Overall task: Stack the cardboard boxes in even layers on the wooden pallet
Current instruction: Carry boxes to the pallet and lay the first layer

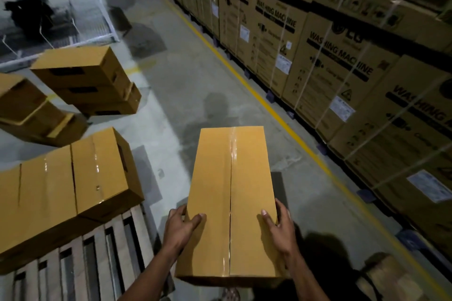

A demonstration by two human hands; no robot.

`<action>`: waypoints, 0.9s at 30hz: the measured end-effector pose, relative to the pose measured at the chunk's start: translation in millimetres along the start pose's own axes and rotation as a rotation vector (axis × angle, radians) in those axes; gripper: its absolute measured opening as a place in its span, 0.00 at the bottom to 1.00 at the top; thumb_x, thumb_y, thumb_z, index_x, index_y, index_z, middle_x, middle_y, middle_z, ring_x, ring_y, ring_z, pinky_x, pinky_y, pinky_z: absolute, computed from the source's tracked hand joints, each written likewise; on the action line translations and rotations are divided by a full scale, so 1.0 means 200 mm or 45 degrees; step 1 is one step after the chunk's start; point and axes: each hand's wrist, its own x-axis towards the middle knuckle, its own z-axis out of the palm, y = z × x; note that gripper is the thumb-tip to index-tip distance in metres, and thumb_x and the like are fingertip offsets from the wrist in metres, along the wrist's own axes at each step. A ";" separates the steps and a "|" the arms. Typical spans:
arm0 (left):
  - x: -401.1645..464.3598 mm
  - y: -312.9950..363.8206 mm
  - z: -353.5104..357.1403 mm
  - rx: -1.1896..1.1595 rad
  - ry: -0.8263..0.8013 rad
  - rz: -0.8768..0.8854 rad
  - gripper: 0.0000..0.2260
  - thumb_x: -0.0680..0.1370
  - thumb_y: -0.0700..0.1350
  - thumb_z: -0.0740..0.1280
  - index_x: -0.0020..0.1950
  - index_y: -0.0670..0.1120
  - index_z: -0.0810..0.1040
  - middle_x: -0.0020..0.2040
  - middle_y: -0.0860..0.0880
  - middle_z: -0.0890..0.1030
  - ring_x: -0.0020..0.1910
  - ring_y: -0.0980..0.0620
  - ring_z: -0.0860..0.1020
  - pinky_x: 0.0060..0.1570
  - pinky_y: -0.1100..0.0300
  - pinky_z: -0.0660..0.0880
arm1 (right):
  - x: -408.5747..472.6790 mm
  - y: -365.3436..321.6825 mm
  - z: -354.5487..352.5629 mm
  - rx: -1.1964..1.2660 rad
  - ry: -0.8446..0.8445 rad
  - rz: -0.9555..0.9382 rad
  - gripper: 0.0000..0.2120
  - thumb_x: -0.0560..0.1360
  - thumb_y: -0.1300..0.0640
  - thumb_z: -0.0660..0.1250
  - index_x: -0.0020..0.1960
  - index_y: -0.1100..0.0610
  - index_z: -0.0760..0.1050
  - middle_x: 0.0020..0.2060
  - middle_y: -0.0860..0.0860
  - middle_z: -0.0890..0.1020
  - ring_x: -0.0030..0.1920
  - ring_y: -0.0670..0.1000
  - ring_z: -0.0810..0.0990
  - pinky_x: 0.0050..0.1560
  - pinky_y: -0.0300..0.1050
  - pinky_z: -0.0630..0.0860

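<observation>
Taped cardboard box (232, 203) in mid-air above the floor, just right of the wooden pallet (97, 252) (two boxes (61, 193) already there). Left grip (182, 223) and right grip (277, 223) each clasping a long side, thumbs on top.

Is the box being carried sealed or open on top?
Sealed. The carried box has both top flaps closed, with clear glossy tape running along the centre seam.
</observation>
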 end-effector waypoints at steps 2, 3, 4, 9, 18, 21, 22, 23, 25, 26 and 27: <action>-0.02 0.04 -0.03 -0.038 0.029 0.033 0.28 0.75 0.55 0.77 0.72 0.50 0.75 0.60 0.50 0.72 0.59 0.47 0.76 0.60 0.48 0.77 | -0.01 -0.04 -0.03 -0.002 -0.035 -0.032 0.45 0.62 0.16 0.62 0.75 0.32 0.60 0.73 0.44 0.69 0.73 0.55 0.69 0.70 0.68 0.70; -0.02 0.05 -0.04 -0.049 0.049 0.047 0.27 0.75 0.55 0.77 0.72 0.50 0.75 0.60 0.50 0.72 0.59 0.48 0.76 0.60 0.48 0.76 | -0.02 -0.07 -0.04 0.001 -0.041 -0.047 0.43 0.63 0.17 0.62 0.74 0.31 0.60 0.73 0.43 0.68 0.72 0.55 0.70 0.69 0.68 0.71; -0.02 0.06 -0.06 -0.054 0.063 0.053 0.27 0.76 0.55 0.77 0.72 0.50 0.75 0.59 0.51 0.72 0.59 0.48 0.75 0.60 0.48 0.76 | -0.04 -0.11 -0.05 0.007 -0.043 -0.067 0.42 0.64 0.18 0.63 0.74 0.31 0.60 0.72 0.43 0.68 0.72 0.55 0.70 0.68 0.68 0.72; -0.10 0.06 -0.21 -0.077 0.117 0.076 0.28 0.76 0.55 0.76 0.73 0.51 0.73 0.60 0.54 0.70 0.61 0.49 0.74 0.62 0.47 0.75 | -0.13 -0.31 -0.02 0.051 -0.076 -0.199 0.38 0.68 0.25 0.66 0.75 0.36 0.63 0.72 0.45 0.66 0.73 0.55 0.68 0.67 0.67 0.74; -0.32 -0.05 -0.59 -0.336 0.274 0.172 0.24 0.77 0.50 0.76 0.71 0.56 0.70 0.65 0.53 0.70 0.65 0.48 0.72 0.64 0.45 0.74 | -0.40 -0.67 0.11 0.115 -0.165 -0.482 0.31 0.76 0.41 0.70 0.76 0.43 0.68 0.71 0.46 0.69 0.71 0.51 0.71 0.66 0.53 0.74; -0.41 -0.10 -0.76 -0.448 0.265 0.204 0.24 0.78 0.50 0.76 0.70 0.58 0.70 0.67 0.52 0.72 0.65 0.48 0.75 0.59 0.46 0.77 | -0.52 -0.79 0.19 0.107 -0.208 -0.569 0.28 0.77 0.44 0.71 0.74 0.42 0.69 0.70 0.44 0.70 0.71 0.50 0.71 0.64 0.50 0.74; -0.44 -0.11 -0.82 -0.511 0.249 0.225 0.23 0.78 0.49 0.75 0.70 0.57 0.69 0.67 0.52 0.73 0.63 0.49 0.76 0.55 0.48 0.77 | -0.55 -0.82 0.21 0.098 -0.223 -0.598 0.26 0.78 0.46 0.71 0.73 0.42 0.69 0.69 0.44 0.70 0.70 0.49 0.71 0.63 0.48 0.73; -0.48 -0.13 -0.89 -0.565 0.241 0.245 0.22 0.79 0.47 0.74 0.70 0.57 0.68 0.66 0.52 0.75 0.60 0.51 0.77 0.50 0.51 0.78 | -0.60 -0.86 0.24 0.089 -0.238 -0.626 0.24 0.79 0.47 0.70 0.73 0.42 0.69 0.69 0.44 0.70 0.69 0.49 0.71 0.61 0.47 0.72; -0.57 -0.18 -1.05 -0.654 0.252 0.271 0.21 0.81 0.44 0.71 0.69 0.54 0.66 0.62 0.56 0.75 0.56 0.55 0.77 0.44 0.57 0.76 | -0.73 -0.94 0.35 0.061 -0.276 -0.686 0.23 0.80 0.50 0.70 0.73 0.43 0.69 0.69 0.45 0.70 0.68 0.49 0.70 0.57 0.41 0.71; -0.61 -0.22 -1.14 -0.693 0.266 0.298 0.20 0.81 0.43 0.71 0.69 0.53 0.66 0.62 0.55 0.75 0.56 0.54 0.77 0.43 0.58 0.77 | -0.79 -0.97 0.41 0.045 -0.291 -0.706 0.23 0.80 0.50 0.69 0.74 0.44 0.69 0.70 0.45 0.70 0.67 0.48 0.71 0.54 0.38 0.71; -0.64 -0.26 -1.22 -0.730 0.269 0.309 0.20 0.81 0.44 0.71 0.68 0.53 0.66 0.63 0.53 0.75 0.57 0.51 0.78 0.44 0.58 0.78 | -0.85 -0.98 0.47 0.037 -0.308 -0.716 0.24 0.80 0.49 0.70 0.74 0.45 0.69 0.70 0.44 0.70 0.66 0.49 0.71 0.52 0.35 0.70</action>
